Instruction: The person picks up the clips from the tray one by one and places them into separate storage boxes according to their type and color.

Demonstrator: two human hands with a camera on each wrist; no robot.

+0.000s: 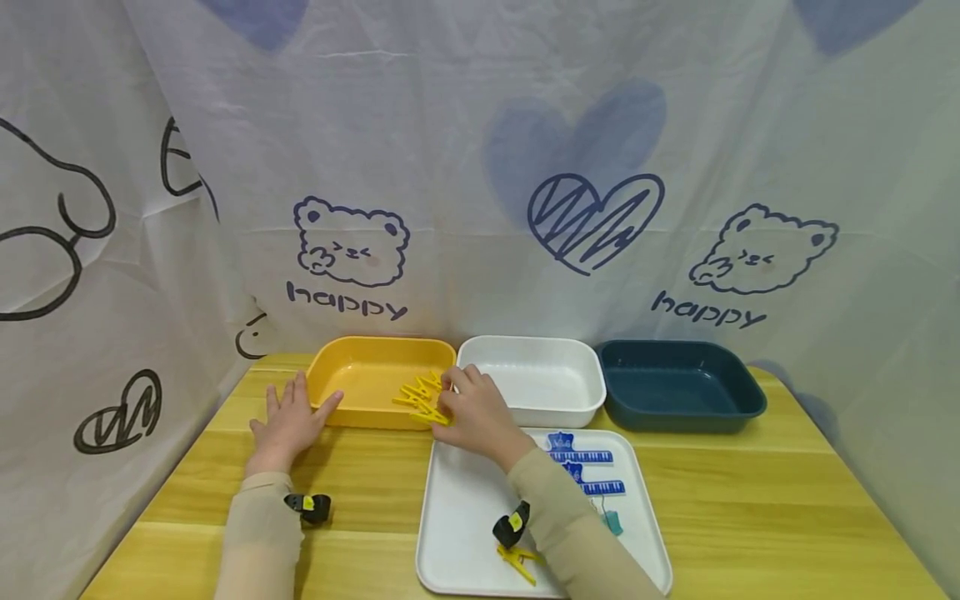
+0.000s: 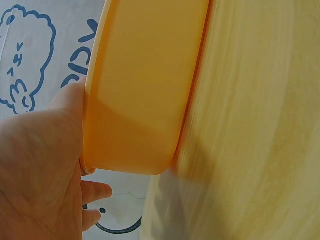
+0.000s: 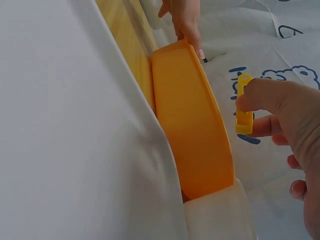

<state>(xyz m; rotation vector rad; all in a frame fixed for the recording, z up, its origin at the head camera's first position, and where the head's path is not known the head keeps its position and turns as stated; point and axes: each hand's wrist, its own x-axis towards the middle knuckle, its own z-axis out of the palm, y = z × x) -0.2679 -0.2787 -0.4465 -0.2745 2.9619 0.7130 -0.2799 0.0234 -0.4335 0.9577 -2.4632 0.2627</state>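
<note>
My left hand (image 1: 288, 427) rests at the near left corner of the yellow bin (image 1: 324, 390), fingers spread and thumb over the rim. Between thumb and index finger, my right hand (image 1: 482, 414) pinches a yellow clip (image 3: 244, 121) above the bin's right end. Several yellow clips (image 1: 411, 395) lie inside that bin, partly hidden by the right hand. Another yellow clip (image 1: 516, 564) is on the white tray (image 1: 457, 533), below the right wrist. Two blue clips with piano-key bars (image 1: 600, 487) and a teal piece (image 1: 612, 522) also lie there, partly behind the sleeve.
A white bin (image 1: 536, 379) stands right of the yellow one, and a dark blue bin (image 1: 675, 383) is right of that. All three line the back of the wooden table (image 1: 757, 508), before a printed curtain (image 1: 465, 167).
</note>
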